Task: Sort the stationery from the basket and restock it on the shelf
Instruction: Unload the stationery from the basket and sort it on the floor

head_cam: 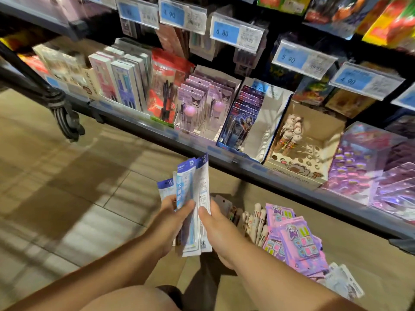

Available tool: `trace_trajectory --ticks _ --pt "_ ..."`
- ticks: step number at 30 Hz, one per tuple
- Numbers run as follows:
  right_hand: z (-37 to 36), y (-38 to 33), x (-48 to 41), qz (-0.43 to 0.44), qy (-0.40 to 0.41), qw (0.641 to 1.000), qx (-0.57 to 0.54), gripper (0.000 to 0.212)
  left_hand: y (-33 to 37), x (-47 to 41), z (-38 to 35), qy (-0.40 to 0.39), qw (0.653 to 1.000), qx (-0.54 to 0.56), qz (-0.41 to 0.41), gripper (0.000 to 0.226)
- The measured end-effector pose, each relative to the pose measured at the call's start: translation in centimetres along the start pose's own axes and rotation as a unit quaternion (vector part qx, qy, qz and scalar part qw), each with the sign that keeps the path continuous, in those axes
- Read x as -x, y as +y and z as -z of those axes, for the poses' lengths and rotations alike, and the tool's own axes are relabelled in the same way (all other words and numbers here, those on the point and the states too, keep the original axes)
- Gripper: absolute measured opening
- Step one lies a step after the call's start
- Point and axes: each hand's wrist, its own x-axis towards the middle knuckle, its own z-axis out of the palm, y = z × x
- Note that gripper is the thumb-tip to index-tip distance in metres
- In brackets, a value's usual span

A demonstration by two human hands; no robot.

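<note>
Fingers of your left hand and right hand pinch a fan of ruler packs, held low before the shelf, beside the purple packs. You're mid-sort, I judge; next, square the fan and find its slot, which isn't evident from here.

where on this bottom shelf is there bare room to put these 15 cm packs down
For the 15 cm packs: the white display box is bare in its right half, beside the dark blue card packs. The cardboard pen box is mostly bare right of its plush-topped pens. Left of that, the purple packs and boxed pens stand crowded.
</note>
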Motion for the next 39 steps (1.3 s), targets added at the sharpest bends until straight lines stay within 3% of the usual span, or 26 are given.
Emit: trace_trajectory --ticks 3,7,9,14,18,21,28,32,36,39 --pt "0.2 0.3 0.5 0.004 0.005 1.0 0.028 0.049 0.3 0.9 -0.4 -0.073 0.996 0.048 0.032 0.03" --pt "0.2 0.1 1.1 0.041 0.009 0.988 0.15 0.046 1.1 2.2 -0.6 -0.201 0.965 0.147 0.086 0.056" --pt "0.0 0.0 1.3 0.051 0.023 0.979 0.198 0.054 1.3 2.6 -0.3 -0.221 0.959 0.159 0.084 0.055" --pt "0.4 0.6 1.2 0.071 0.092 0.978 0.17 0.077 0.7 2.1 0.5 -0.188 0.954 0.214 0.091 0.038" --pt "0.6 0.4 1.1 0.039 0.04 0.991 0.123 0.049 0.0 1.5 1.3 -0.153 0.956 0.235 0.091 0.048" --pt "0.3 0.2 1.2 0.014 -0.001 0.992 0.124 0.038 -0.2 1.5 1.8 -0.162 0.954 0.233 0.095 0.043" --pt "-0.9 1.0 -0.6 -0.02 0.024 0.989 0.147 0.069 -0.3 0.8 3.4 -0.096 0.98 0.148 0.093 0.02" --pt "-1.1 -0.1 -2.2 -0.018 0.034 0.98 0.193 0.084 -0.6 -0.9 4.9 -0.034 0.988 0.13 0.078 0.02" --pt "-1.3 0.1 -3.5 -0.077 -0.019 0.956 0.281 0.094 -0.5 -3.5 7.0 0.062 0.994 -0.032 0.086 0.03" --pt "-0.7 0.9 -2.9 -0.112 -0.039 0.946 0.303 0.093 -0.3 -3.9 7.8 0.089 0.969 -0.188 0.131 0.043"
